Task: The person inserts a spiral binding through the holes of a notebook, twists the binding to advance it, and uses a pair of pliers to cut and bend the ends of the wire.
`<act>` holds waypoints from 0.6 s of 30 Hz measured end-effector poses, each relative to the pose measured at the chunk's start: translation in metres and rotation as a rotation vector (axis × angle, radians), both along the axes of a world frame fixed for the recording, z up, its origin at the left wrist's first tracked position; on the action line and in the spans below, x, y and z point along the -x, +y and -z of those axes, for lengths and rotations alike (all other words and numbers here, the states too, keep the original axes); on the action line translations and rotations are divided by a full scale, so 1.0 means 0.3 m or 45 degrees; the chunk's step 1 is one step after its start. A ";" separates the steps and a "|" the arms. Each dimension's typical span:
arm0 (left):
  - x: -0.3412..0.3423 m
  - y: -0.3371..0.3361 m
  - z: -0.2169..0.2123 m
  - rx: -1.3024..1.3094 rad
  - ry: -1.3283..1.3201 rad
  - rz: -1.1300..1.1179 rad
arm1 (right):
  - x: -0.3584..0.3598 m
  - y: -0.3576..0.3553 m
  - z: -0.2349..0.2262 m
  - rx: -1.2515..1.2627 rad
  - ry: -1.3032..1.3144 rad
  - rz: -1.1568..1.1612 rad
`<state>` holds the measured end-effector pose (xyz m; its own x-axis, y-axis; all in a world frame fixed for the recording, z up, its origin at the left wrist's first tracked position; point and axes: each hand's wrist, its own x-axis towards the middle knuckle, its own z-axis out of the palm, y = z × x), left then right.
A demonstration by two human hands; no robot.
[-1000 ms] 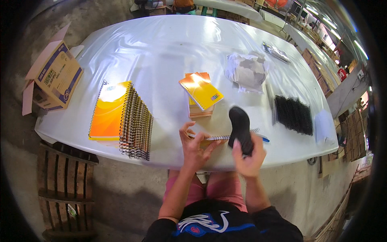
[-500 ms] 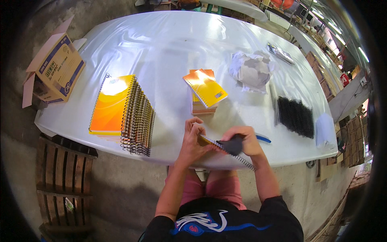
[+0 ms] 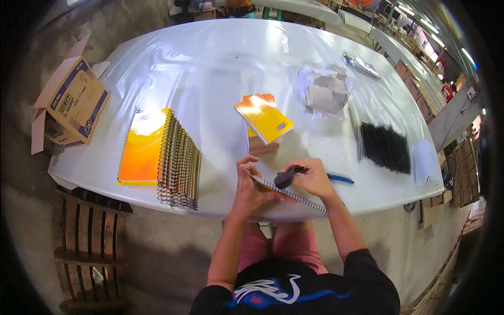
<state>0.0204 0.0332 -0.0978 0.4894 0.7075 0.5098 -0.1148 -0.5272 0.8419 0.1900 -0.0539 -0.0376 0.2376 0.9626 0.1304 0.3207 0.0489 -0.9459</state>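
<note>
In my left hand [image 3: 247, 190] a small notebook is gripped, seen nearly edge-on. A dark spiral coil [image 3: 300, 198] runs along its edge, its free end sticking out toward the right. My right hand [image 3: 313, 179] is closed on a rounded black object [image 3: 285, 179], held just above the coil; its exact kind is unclear. A blue-handled tool [image 3: 340, 179] lies on the table right beside that hand. Beyond my hands sits a stack of small notebooks [image 3: 264, 124] with yellow and orange covers, the top one turned askew.
At left stands a tall stack of spiral-bound notebooks [image 3: 143, 152], with an open cardboard box [image 3: 76, 105] behind it. Rightward lie a heap of black coils [image 3: 386, 148], crumpled paper [image 3: 326, 92], a flat packet [image 3: 361, 65] and a pale blue roll [image 3: 424, 164]. A slatted wooden pallet [image 3: 89, 252] is below left.
My right hand has moved the black object up and leftward, off the coil. More of the coil now shows along the notebook's edge, and its free end sticks out less.
</note>
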 end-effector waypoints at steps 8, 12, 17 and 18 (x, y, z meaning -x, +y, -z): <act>-0.003 0.004 -0.013 0.188 0.068 0.028 | 0.049 0.026 -0.055 -0.154 0.310 -0.115; -0.006 0.010 -0.003 0.112 0.064 0.015 | 0.046 0.066 -0.021 0.057 -0.150 0.002; 0.014 0.013 0.011 0.065 0.185 0.039 | 0.106 0.061 -0.059 0.003 -0.166 -0.069; 0.009 0.016 0.002 -0.019 0.168 0.014 | 0.077 0.076 -0.046 0.045 -0.178 -0.069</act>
<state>0.0176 0.0381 -0.0984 0.5602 0.6949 0.4509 -0.0094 -0.5389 0.8423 0.1670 -0.0312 -0.0238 0.1668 0.9781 0.1242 0.4474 0.0372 -0.8936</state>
